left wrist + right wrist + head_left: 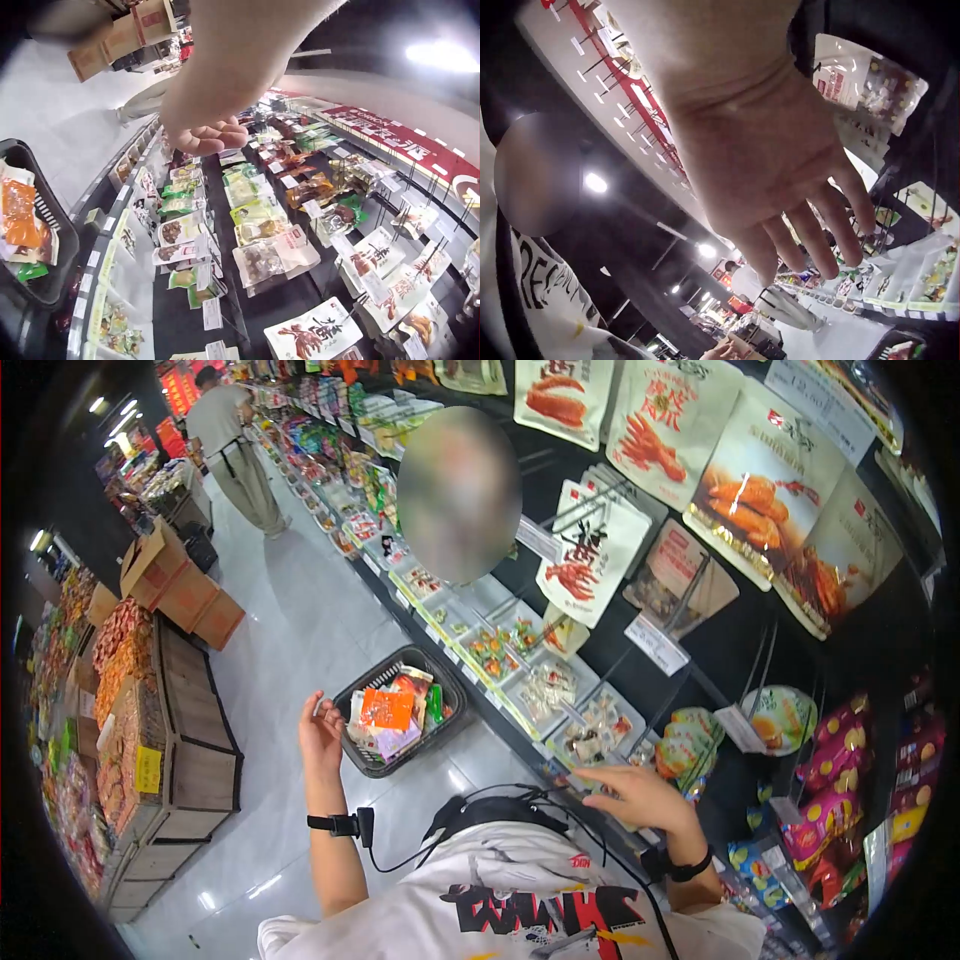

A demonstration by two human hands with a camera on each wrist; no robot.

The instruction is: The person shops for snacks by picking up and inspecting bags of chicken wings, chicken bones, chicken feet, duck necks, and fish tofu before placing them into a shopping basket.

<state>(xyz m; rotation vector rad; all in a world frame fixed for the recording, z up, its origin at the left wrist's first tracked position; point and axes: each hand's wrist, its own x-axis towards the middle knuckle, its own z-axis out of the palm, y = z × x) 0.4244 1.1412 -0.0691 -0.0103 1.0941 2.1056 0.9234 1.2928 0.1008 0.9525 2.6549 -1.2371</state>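
My left hand is raised beside the black plastic basket, fingers loosely bent and nothing in them. In the left wrist view this hand hangs in front of the shelf, with the basket off to its left. Inside the basket lie an orange packet, a green packet and other small wrapped snacks. My right hand is held out at the shelf's front edge, fingers extended and nothing in the grasp. The right wrist view shows its palm and spread fingers.
Sectioned bins of small wrapped snacks line the shelf front. Above them, snack pouches hang on metal hooks with price tags. Wooden bins and cardboard boxes stand across the aisle; a person is farther along it.
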